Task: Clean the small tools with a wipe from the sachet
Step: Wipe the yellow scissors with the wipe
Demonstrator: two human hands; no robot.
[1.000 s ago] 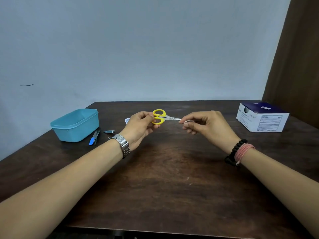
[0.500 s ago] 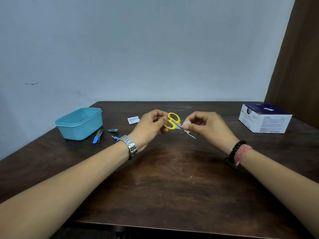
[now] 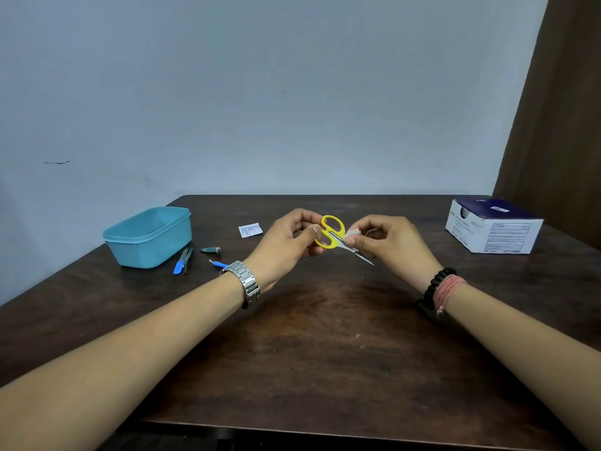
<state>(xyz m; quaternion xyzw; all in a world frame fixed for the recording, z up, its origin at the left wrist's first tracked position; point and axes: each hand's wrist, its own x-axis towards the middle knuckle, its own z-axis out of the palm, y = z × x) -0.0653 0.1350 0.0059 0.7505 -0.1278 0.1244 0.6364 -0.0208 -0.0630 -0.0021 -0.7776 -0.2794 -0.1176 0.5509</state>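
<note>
Both hands were up near the middle of the frame, the left hand (image 3: 286, 245) gripping the yellow scissors (image 3: 335, 237) by the handles to keep them steady while the right hand (image 3: 387, 242) pinched the white wipe (image 3: 350, 235) around the blades, likely to rub them clean.

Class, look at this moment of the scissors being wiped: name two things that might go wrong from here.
1. The right hand pinches the wipe around the blades of the scissors; the bare tip points toward that wrist and might prick it.
2. The left hand holds only the yellow handle, in mid-air, so the scissors may slip onto the table.
</note>
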